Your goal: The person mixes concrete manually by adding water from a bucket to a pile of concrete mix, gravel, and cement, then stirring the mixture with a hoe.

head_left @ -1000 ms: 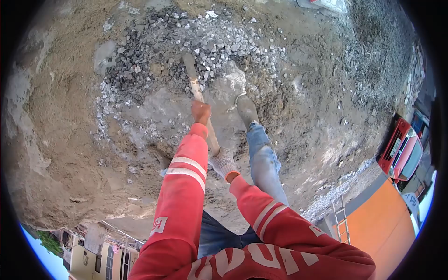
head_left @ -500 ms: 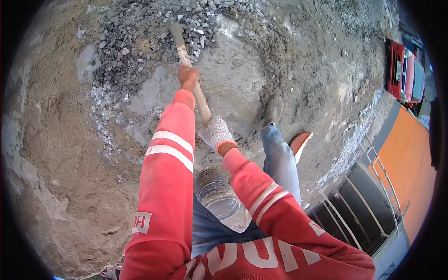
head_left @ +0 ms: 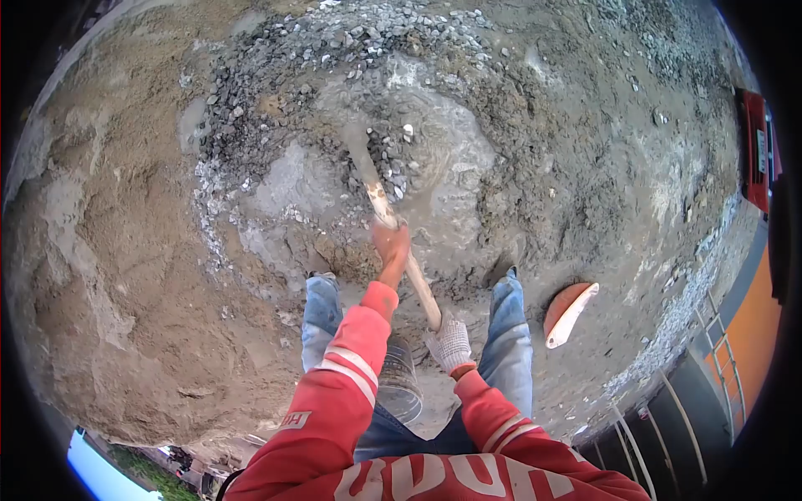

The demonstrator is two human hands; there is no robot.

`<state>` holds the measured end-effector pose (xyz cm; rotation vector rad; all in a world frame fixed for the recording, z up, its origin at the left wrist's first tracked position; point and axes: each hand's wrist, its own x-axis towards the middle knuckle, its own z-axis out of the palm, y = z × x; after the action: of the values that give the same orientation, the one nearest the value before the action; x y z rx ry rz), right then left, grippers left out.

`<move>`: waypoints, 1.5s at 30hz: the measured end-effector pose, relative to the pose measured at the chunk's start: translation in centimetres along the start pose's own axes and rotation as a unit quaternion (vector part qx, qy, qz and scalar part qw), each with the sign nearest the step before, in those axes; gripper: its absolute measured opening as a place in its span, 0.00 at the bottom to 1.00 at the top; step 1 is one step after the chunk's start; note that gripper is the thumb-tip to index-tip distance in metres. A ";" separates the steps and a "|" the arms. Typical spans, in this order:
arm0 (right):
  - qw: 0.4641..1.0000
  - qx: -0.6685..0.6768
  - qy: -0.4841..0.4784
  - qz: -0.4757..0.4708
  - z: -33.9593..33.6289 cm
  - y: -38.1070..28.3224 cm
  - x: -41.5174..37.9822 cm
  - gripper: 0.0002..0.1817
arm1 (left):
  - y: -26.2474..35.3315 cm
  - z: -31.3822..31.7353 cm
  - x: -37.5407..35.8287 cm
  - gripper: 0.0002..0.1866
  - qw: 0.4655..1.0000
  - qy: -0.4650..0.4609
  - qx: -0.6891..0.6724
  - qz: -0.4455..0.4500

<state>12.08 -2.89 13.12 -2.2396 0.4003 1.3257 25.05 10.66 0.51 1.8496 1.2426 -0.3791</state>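
Observation:
My bare left hand is wrapped round the middle of a wooden tool handle. At the near end of the handle, my right hand, in a whitish knit glove, grips it closed. The far part is coated in grey mud and reaches into wet grey mix with gravel; I cannot make out the tool's head. Pale wet mix lies beside it, and a gravel heap rises beyond. Both hands are held low in front of my legs.
A clear bucket stands between my legs. Right of my right leg lies a curved orange-and-white piece. Sandy soil spreads to the left. At far right are a red vehicle, a ladder and leaning poles.
Both hands have drawn the handle back toward my body, and its muddy end has come nearer across the gravel. The view has shifted, bringing my left foot into sight.

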 end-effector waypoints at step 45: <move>0.737 0.652 -0.022 0.178 2.3 -0.6 -8.2 0.04 | -0.4 7.3 -11.4 0.20 0.890 -0.282 0.326 0.150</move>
<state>6.76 -1.18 19.52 -0.9249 1.2946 0.7442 20.90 -1.91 3.41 2.2004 0.4274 -1.1719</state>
